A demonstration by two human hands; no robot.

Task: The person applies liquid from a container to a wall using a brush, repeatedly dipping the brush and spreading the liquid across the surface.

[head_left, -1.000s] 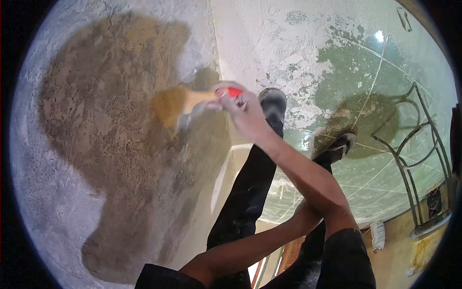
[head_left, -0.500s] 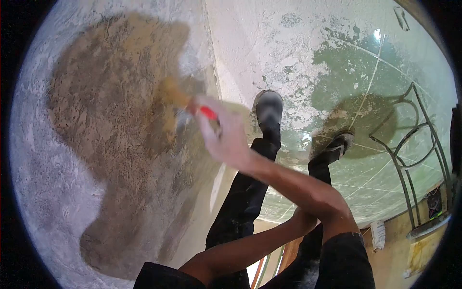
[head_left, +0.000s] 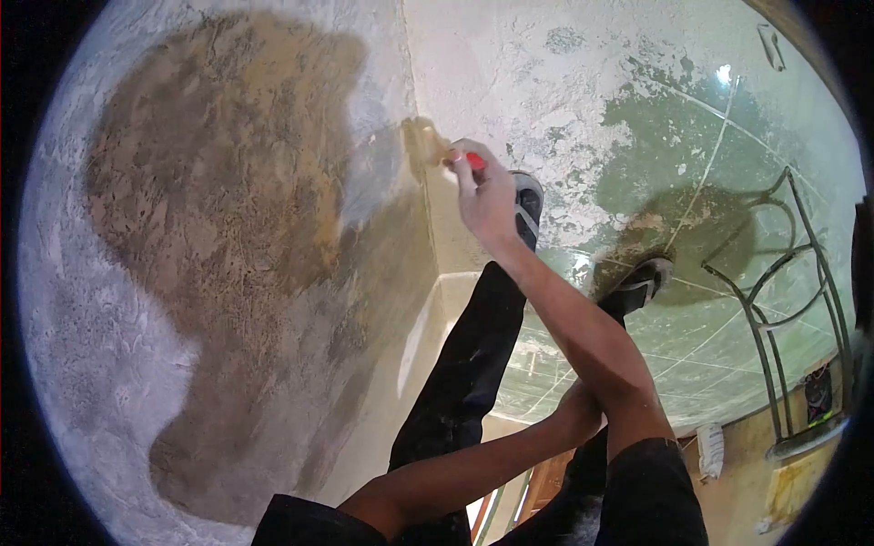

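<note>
My right hand [head_left: 487, 191] is closed around a paintbrush [head_left: 426, 147] with red showing on its handle. The brush's pale yellowish bristles are at the seam along the right side of the rough grey wall [head_left: 77, 300]. A large dark brown, damp-looking patch [head_left: 218, 173] spreads over the wall to the left of the brush. My left forearm [head_left: 473, 469] crosses beneath my right arm, and the left hand is hidden behind the right elbow, so its fingers do not show.
My shoes [head_left: 528, 205] stand on a green tiled floor [head_left: 710, 341] smeared with whitish material. At the right is a metal frame with curved bars [head_left: 797, 246]. A small pale object [head_left: 771, 47] lies at the far upper right, and a white item [head_left: 711, 450] is at the lower right.
My right hand and the paintbrush have moved right and slightly up, from the dark patch to the wall's seam. My left arm has hardly moved.
</note>
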